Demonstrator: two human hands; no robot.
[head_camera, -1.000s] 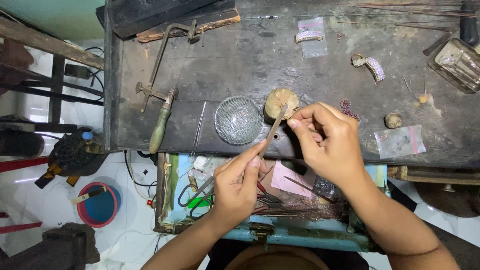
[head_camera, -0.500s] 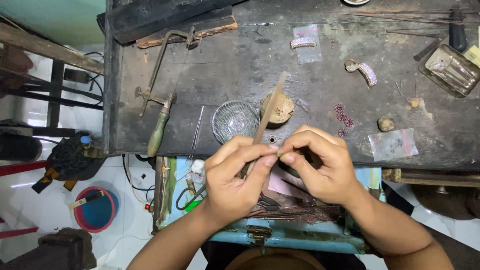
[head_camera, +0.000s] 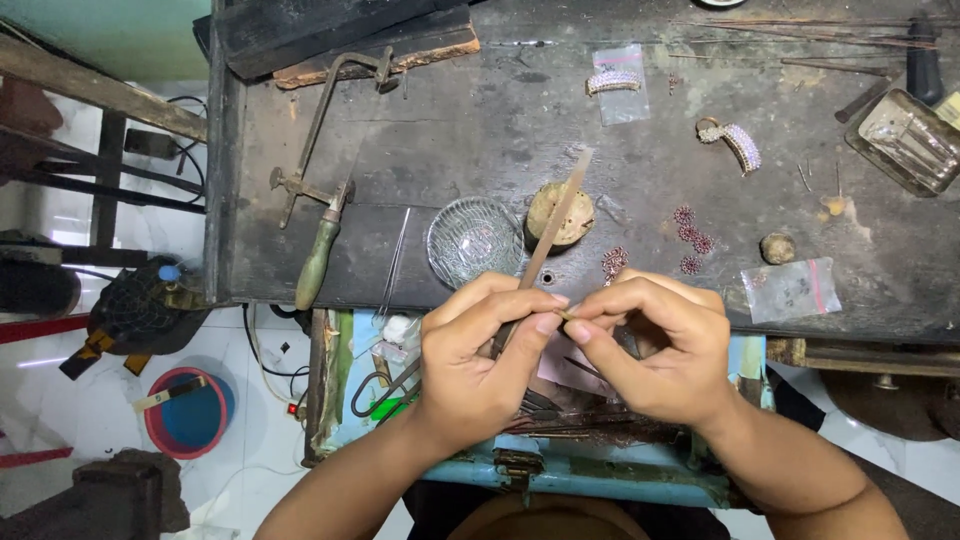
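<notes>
I have both hands together just off the near edge of the dark workbench (head_camera: 400, 150), over the open blue drawer (head_camera: 600, 475). My left hand (head_camera: 480, 360) grips a long flat file (head_camera: 555, 215), fingers curled round its lower part, so that the blade slants up and away over the bench, crossing the small round cork block (head_camera: 560, 215). My right hand (head_camera: 655, 350) is pinched shut, thumb and forefinger meeting at a tiny piece (head_camera: 568, 314) that touches the file right where the two hands meet; it is too small for me to say what it is.

I judge this to be the filing step, with the piece set against the blade. The next stroke seems to call for a firm pinch and a short, even push, or the piece may slip into the drawer.

On the bench a small glass bowl (head_camera: 477, 240) sits just left of the cork block, a frame saw (head_camera: 325, 170) with a green handle lies near the left edge, and small beaded bits (head_camera: 692, 235) lie to the right.
</notes>
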